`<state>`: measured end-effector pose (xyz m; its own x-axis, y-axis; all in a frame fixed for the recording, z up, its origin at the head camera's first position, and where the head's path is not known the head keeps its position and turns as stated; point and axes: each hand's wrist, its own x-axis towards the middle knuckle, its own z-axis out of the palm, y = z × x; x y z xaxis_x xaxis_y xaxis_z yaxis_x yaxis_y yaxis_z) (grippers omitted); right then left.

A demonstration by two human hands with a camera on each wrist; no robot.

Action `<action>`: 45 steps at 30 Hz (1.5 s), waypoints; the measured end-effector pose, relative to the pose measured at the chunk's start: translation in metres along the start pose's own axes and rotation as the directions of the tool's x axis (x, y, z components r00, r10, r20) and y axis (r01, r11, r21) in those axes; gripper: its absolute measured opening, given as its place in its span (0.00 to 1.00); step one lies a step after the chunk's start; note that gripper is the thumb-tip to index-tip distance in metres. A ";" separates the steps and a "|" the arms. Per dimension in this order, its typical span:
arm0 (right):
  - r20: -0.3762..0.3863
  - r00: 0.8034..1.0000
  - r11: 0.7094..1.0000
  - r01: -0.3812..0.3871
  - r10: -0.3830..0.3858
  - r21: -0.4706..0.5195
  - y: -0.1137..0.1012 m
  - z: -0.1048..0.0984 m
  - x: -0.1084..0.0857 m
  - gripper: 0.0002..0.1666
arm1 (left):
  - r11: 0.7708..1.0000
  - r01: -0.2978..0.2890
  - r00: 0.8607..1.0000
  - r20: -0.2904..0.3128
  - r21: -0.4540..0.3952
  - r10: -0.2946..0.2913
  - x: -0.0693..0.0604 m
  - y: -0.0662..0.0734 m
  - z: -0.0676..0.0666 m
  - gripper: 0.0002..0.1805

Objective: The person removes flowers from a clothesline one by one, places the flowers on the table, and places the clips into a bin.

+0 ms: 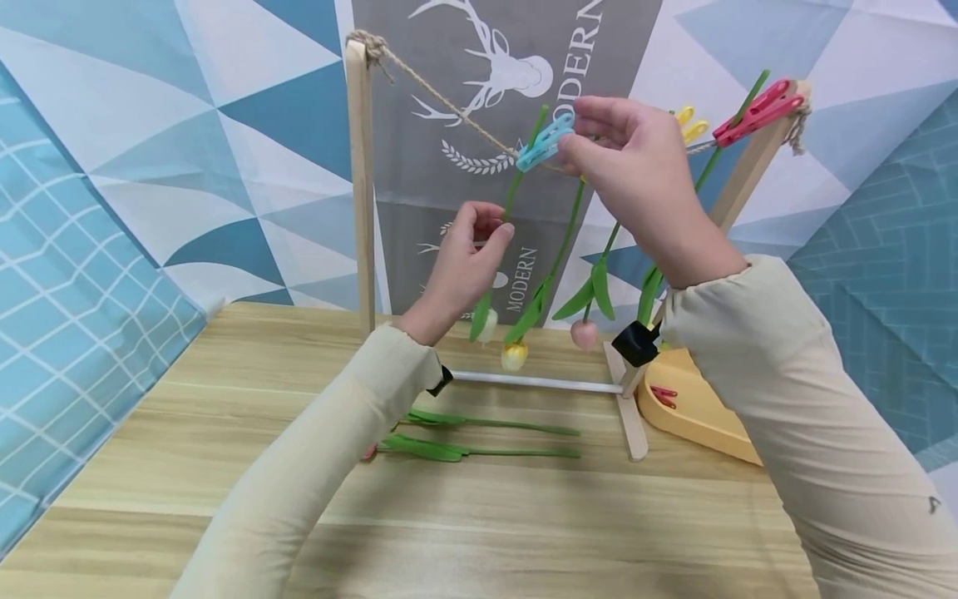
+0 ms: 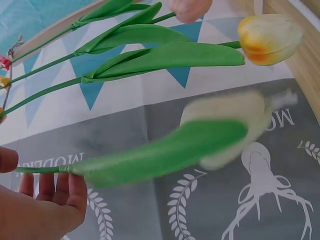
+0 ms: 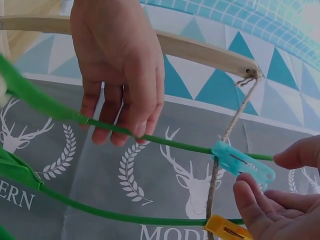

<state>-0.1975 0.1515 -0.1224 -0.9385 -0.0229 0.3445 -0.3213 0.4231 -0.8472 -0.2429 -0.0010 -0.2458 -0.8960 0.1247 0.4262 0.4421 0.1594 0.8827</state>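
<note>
A white artificial tulip (image 1: 486,326) hangs head down from a twine line, its green stem clipped by a blue clothespin (image 1: 545,143). My left hand (image 1: 467,258) holds that stem lightly between thumb and fingers below the pin; the bloom is blurred in the left wrist view. Around the blue clothespin's handle end, my right hand (image 1: 636,158) has its thumb and fingers spread apart, fingertips close to the pin. Alongside hang a yellow-white tulip (image 1: 514,356) and a pink tulip (image 1: 584,334). A yellow clothespin (image 1: 692,125) and a red clothespin (image 1: 759,112) grip the line farther right.
The twine (image 1: 441,96) runs between two wooden posts (image 1: 362,183). Two more tulips (image 1: 427,449) lie on the wooden table (image 1: 524,524) under the line. At the right, a yellow tray (image 1: 699,416) holds small red clothespins (image 1: 663,397). A patterned cloth backs the frame.
</note>
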 end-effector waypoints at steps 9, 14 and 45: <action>-0.030 0.999 1.000 0.032 -0.032 -0.002 0.000 0.002 0.003 0.26 | 1.000 -0.005 0.998 0.058 -0.023 0.006 0.001 0.005 0.008 0.13; -0.046 0.998 0.999 0.033 -0.033 -0.007 -0.002 0.001 0.003 0.24 | 0.999 -0.032 0.995 0.097 -0.032 0.035 0.001 0.008 0.008 0.12; -0.036 0.999 0.999 0.034 -0.036 -0.040 0.000 -0.004 0.003 0.22 | 0.995 -0.028 0.992 0.121 -0.093 0.039 0.001 0.020 0.009 0.17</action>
<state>-0.1994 0.1547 -0.1197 -0.9213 -0.0053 0.3888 -0.3479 0.4576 -0.8183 -0.2349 0.0113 -0.2299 -0.8661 0.2488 0.4335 0.4613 0.0643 0.8849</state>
